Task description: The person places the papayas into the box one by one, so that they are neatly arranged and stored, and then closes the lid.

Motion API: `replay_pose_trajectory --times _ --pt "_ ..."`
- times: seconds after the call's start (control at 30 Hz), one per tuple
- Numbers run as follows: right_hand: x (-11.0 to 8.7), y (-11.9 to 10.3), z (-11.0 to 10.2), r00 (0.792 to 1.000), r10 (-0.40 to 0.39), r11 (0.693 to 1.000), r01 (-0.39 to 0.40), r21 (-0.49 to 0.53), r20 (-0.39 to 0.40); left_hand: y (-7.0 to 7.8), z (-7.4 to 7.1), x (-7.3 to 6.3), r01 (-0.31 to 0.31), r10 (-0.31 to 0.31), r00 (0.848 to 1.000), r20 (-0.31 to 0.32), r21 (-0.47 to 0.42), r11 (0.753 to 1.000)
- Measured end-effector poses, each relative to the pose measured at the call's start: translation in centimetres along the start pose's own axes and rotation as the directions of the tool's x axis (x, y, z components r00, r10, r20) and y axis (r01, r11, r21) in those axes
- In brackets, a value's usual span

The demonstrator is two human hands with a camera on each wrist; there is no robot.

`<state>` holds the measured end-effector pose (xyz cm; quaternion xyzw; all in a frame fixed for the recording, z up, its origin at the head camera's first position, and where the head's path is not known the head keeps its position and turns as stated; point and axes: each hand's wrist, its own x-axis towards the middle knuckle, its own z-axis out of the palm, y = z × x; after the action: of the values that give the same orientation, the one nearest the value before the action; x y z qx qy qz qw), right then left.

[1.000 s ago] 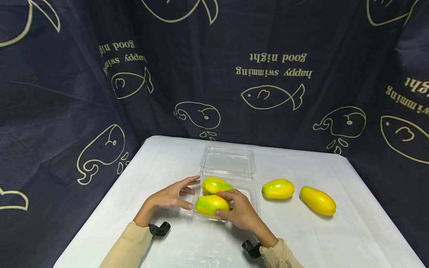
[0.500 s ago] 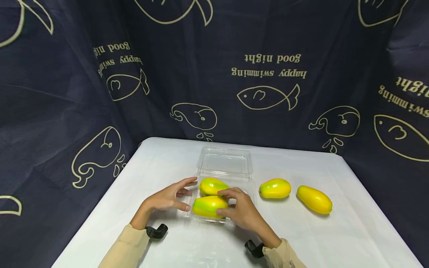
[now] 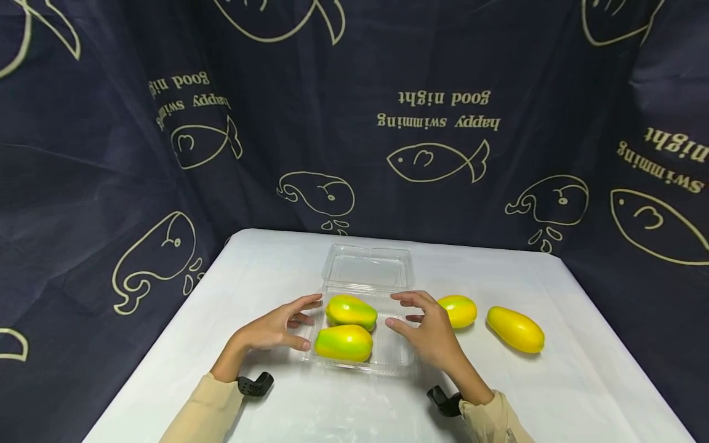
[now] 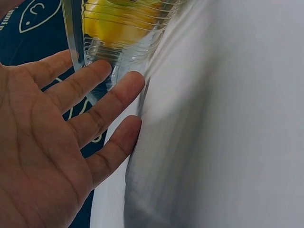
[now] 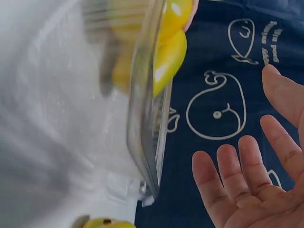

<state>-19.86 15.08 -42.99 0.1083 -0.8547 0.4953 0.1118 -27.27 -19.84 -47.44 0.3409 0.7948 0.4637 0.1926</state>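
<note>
Two yellow-green papayas, a far one (image 3: 351,312) and a near one (image 3: 343,343), lie side by side in the left half of a clear plastic clamshell box (image 3: 394,352). Its lid (image 3: 368,269) is folded back, away from the person. By the box's left wall is my left hand (image 3: 271,328), fingers spread; the left wrist view shows its fingertips close to the clear wall, and whether they touch I cannot tell. Over the box's right side hovers my right hand (image 3: 429,331), holding nothing, thumb and fingers apart. In the right wrist view its palm (image 5: 256,204) faces the box.
Right of the box lies a third papaya (image 3: 461,311), partly hidden behind my right hand. Farther right is a fourth, longer yellow one (image 3: 516,330). A white cloth covers the table (image 3: 559,394), and a dark printed curtain (image 3: 332,111) surrounds its back and sides.
My right hand has let go of the near papaya and moved right, off it. The papaya stays in the box. My left hand keeps its place by the box. The head view has shifted slightly.
</note>
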Motion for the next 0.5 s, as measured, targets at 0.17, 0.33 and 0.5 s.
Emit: replay_pose_trajectory --times 0.17,0.33,0.5 --pt "-0.3 0.6 -0.9 1.000 -0.004 0.999 0.003 -0.047 -0.024 0.0 0.2 0.0 0.001 -0.001 1.000 0.003 -0.002 1.000" --pt "-0.9 1.6 -1.8 0.999 0.007 0.998 -0.010 -0.063 -0.051 0.0 0.0 0.0 0.004 -0.004 1.000 -0.005 0.005 1.000" --pt "-1.3 2.6 -3.4 0.995 0.007 0.996 -0.016 -0.086 -0.102 0.0 -0.2 -0.1 0.002 -0.002 1.000 -0.004 0.017 1.000"
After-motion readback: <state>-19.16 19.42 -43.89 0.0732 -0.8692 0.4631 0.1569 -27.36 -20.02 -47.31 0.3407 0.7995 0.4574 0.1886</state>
